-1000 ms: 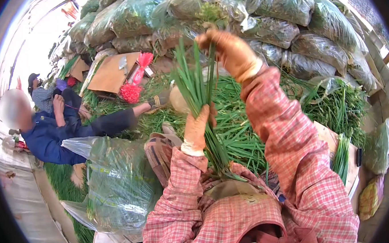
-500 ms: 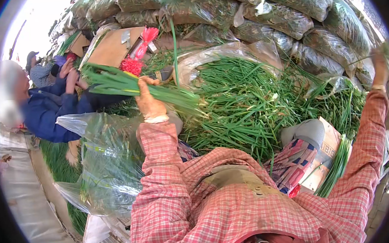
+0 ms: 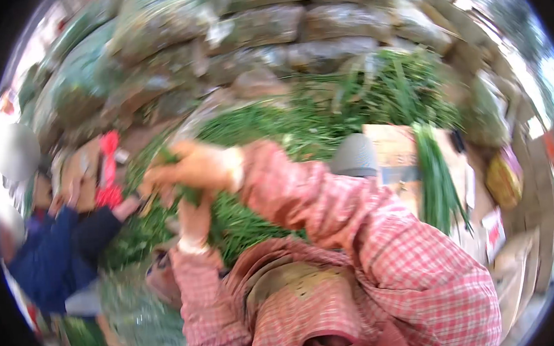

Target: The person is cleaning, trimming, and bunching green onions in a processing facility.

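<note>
My left hand (image 3: 195, 217) is closed on a bunch of green onions (image 3: 190, 195), of which only a short green stretch shows between the hands. Just above it, my right hand (image 3: 195, 167) reaches across from the right, its fingers curled and pointing left. A bit of green shows by its fingers, but motion blur hides what they grip. Under and behind both hands spreads a loose pile of green onions (image 3: 255, 125).
Stuffed clear plastic sacks (image 3: 255, 28) are stacked behind. At right, a trimmed bundle of green onions (image 3: 431, 176) lies on cardboard (image 3: 393, 147). A co-worker in a dark blue jacket (image 3: 54, 256) sits at left by pink-red ties (image 3: 109, 161). Plastic sheeting (image 3: 136, 308) lies lower left.
My view has turned right. My right hand has come from the far right over to my left hand. The left hand's bunch, in full view before, is now mostly hidden.
</note>
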The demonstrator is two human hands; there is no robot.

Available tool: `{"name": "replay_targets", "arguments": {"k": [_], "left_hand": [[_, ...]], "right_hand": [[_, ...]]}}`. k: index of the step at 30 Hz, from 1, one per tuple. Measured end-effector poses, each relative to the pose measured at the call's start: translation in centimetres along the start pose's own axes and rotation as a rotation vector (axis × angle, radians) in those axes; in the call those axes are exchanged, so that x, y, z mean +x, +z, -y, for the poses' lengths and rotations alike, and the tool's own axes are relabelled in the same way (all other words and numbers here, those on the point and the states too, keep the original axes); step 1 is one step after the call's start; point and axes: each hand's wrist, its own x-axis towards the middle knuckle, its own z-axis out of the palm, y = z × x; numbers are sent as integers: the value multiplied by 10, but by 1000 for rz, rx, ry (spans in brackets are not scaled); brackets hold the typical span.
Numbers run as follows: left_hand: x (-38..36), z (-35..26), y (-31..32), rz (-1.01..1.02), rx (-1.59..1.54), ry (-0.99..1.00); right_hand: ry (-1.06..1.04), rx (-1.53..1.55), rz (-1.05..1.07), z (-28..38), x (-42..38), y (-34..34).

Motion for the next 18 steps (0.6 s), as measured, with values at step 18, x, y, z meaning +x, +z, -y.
{"name": "replay_targets", "arguments": {"k": [18], "left_hand": [[-61, -52, 24, -208, -1394, -1138]], "right_hand": [[-514, -1014, 111, -70, -105, 80]]}}
